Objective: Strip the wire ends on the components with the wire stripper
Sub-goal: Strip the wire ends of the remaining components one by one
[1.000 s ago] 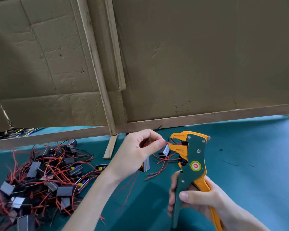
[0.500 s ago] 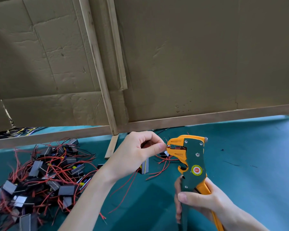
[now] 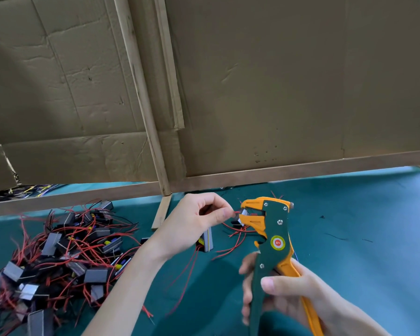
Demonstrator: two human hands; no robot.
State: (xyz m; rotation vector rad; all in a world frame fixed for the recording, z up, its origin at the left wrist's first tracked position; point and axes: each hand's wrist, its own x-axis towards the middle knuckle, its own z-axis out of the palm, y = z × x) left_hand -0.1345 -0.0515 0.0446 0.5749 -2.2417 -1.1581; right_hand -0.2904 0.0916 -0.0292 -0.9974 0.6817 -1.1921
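Note:
My right hand (image 3: 286, 297) grips the handles of an orange and dark green wire stripper (image 3: 273, 238), held upright with its jaws pointing left. My left hand (image 3: 192, 224) pinches a thin red wire (image 3: 235, 211) between thumb and forefinger, its end reaching into the stripper's jaws. A small grey and black component (image 3: 207, 240) hangs below my left palm, with red leads trailing onto the green mat. Another component with red wires (image 3: 238, 229) lies on the mat behind the jaws, partly hidden.
A heap of grey and black components with tangled red wires (image 3: 58, 258) covers the left of the green mat (image 3: 361, 238). Cardboard panels on wooden strips (image 3: 252, 93) wall off the back. A short wooden stick (image 3: 161, 212) lies on the mat.
The stripper has dropped a little and tilted, and its jaws have closed toward the wire end. My left hand keeps its pinch on the wire and has shifted slightly.

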